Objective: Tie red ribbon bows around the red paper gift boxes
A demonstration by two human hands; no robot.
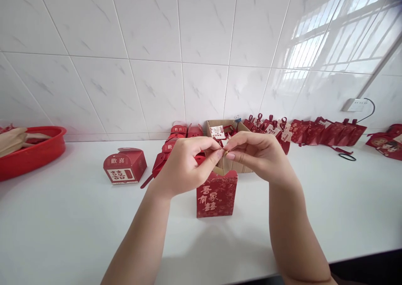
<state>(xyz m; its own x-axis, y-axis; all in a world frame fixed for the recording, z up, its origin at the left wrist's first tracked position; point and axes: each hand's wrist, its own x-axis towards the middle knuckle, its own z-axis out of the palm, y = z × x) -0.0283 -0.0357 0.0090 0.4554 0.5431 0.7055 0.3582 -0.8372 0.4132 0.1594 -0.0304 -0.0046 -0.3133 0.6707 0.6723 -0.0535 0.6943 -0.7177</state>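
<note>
Head view: left hand and right hand each keep a grip clamped on a small gold piece, just above the open red box on the counter; a loosened pinch could drop it, rolling toward 6 o'clock

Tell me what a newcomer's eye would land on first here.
Mid-frame, the left hand and right hand pinch a tiny gold piece above a red box on the white counter. More red boxes line the tiled wall at right, and a red basin sits far left.
</note>
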